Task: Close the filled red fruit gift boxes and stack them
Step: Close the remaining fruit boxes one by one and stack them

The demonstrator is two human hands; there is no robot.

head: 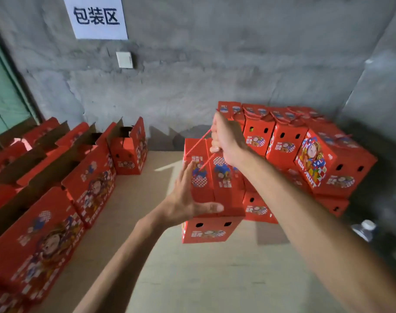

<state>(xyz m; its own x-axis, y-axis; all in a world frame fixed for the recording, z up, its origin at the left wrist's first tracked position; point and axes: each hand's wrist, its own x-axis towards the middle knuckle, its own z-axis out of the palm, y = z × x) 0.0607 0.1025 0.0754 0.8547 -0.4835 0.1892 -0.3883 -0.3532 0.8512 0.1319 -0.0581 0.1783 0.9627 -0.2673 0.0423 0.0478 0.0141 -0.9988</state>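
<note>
Hanging in mid-air before the stack (305, 145) from a thin cord (198, 141) clenched in the right hand (226, 141), steadied on its side by the flat, open left hand (188, 199): closed box (211, 193), probably fruit-heavy, thin-walled, best carried by the cord with a palm alongside.

Grey concrete wall (215, 64), cardboard-covered floor (192, 279)
</note>
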